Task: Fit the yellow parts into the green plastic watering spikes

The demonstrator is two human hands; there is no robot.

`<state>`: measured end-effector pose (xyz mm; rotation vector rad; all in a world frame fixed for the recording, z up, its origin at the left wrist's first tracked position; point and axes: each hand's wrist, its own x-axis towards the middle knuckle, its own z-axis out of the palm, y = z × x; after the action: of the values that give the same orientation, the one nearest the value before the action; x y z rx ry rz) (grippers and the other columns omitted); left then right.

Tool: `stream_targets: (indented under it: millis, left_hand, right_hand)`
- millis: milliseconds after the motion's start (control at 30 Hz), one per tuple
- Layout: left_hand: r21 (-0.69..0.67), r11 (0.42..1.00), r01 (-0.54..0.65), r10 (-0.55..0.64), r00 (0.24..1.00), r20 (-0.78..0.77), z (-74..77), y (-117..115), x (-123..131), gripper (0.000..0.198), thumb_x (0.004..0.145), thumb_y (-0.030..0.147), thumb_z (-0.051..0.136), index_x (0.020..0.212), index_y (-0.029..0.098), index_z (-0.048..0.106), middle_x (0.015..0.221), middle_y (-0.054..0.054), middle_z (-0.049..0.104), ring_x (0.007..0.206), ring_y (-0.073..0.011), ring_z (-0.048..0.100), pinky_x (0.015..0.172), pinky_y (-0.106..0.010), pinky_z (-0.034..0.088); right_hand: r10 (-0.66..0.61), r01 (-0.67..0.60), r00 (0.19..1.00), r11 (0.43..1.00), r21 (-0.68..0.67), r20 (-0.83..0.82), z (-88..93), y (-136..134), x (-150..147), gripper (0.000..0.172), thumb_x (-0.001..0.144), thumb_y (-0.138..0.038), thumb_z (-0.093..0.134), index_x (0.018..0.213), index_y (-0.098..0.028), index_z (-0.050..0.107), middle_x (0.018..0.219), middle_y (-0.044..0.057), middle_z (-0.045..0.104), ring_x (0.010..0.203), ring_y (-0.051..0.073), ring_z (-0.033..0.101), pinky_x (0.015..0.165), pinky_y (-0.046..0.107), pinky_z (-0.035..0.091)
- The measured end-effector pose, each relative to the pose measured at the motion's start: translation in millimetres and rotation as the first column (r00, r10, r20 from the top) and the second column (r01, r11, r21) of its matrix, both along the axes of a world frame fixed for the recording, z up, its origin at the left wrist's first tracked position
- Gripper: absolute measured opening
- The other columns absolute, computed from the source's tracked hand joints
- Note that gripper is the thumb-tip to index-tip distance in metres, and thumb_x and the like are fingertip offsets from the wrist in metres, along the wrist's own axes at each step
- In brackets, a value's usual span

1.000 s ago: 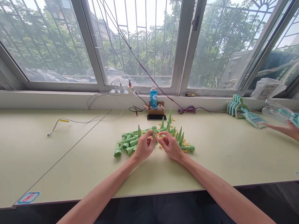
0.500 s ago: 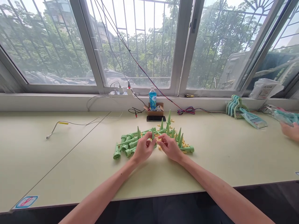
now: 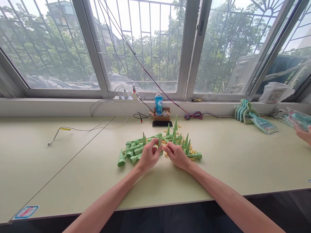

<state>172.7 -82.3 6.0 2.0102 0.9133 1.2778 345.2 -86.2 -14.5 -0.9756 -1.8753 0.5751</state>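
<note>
My left hand [image 3: 150,152] is closed around a green plastic watering spike [image 3: 159,141], which stands point up between thumb and fingers. Close beside it, my right hand [image 3: 177,154] pinches a small yellow plastic valve at the spike's side; the fingertips mostly hide this piece. Left of my hands lies a heap of green spikes [image 3: 132,147] with round, hollow capped ends. To the right, several more spikes [image 3: 186,142] stand or lie among loose yellow valves [image 3: 193,151]. One tall spike [image 3: 175,124] at the back has a yellow valve sticking out of its side.
Behind the heap are a black phone [image 3: 162,124], a small cardboard box [image 3: 160,118] and a blue bottle [image 3: 158,103]. Cables [image 3: 193,115] lie along the wall. At right stand small dustpan sets [image 3: 245,111]; another person's hand [image 3: 303,134] holds a bagged item [image 3: 301,119].
My right fingers have curled slightly tighter near the spike; my left hand keeps its hold. At the far right, the other person's hand and bagged item have shifted slightly.
</note>
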Motion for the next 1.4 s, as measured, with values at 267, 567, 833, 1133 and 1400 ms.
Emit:
stream_targets:
  millis: [267,567,833,1133,1400]
  left_hand:
    - [0.013,1.0,0.001,-0.001,0.999,-0.034,0.0,-0.5,0.0,0.016,0.093,0.032,0.052,0.098,0.017,0.055,0.091,-0.004,0.062,0.049,-0.0046,0.047,0.042,-0.018,0.029]
    - [0.08,0.997,-0.003,0.009,0.997,-0.078,1.0,-0.1,0.8,0.013,0.093,0.031,0.051,0.095,0.018,0.054,0.083,0.0,0.059,0.047,-0.0037,0.035,0.043,-0.018,0.028]
    - [0.043,0.995,-0.084,0.086,0.995,-0.042,4.1,-0.7,1.7,0.013,0.093,0.031,0.05,0.095,0.019,0.053,0.084,0.0,0.058,0.047,-0.0042,0.039,0.043,-0.019,0.03]
    - [0.032,0.995,-0.093,0.094,0.995,-0.036,4.5,-1.1,3.1,0.012,0.092,0.031,0.051,0.094,0.019,0.052,0.084,0.001,0.057,0.046,-0.0042,0.04,0.041,-0.019,0.029]
    - [0.058,0.995,-0.081,0.084,0.995,-0.058,1.8,0.3,0.8,0.011,0.093,0.03,0.05,0.095,0.02,0.052,0.084,0.001,0.058,0.045,-0.0034,0.034,0.042,-0.018,0.027]
  right_hand:
    - [0.033,-0.033,0.999,0.999,0.011,0.037,-1.4,0.4,-0.5,0.037,0.102,-0.042,0.034,0.071,-0.021,0.036,0.059,-0.005,0.041,0.052,0.011,0.035,0.052,0.025,0.03]
    - [0.04,-0.04,0.999,0.999,0.003,0.008,-1.5,1.1,-1.7,0.04,0.102,-0.044,0.032,0.07,-0.021,0.037,0.061,-0.003,0.042,0.052,0.011,0.038,0.052,0.024,0.032]
    - [0.101,-0.108,0.992,0.99,-0.092,-0.071,1.6,-1.9,-2.2,0.026,0.101,-0.042,0.038,0.089,-0.021,0.045,0.06,-0.005,0.047,0.051,0.011,0.04,0.052,0.023,0.034]
    - [0.117,-0.129,0.986,0.988,-0.09,-0.123,0.0,-1.7,-2.9,0.023,0.102,-0.04,0.036,0.092,-0.021,0.045,0.058,-0.006,0.044,0.048,0.01,0.037,0.05,0.023,0.034]
    - [0.095,-0.105,0.988,0.992,-0.075,-0.12,0.2,-0.9,-2.2,0.025,0.101,-0.039,0.038,0.084,-0.021,0.043,0.057,-0.006,0.042,0.047,0.01,0.035,0.049,0.023,0.032]
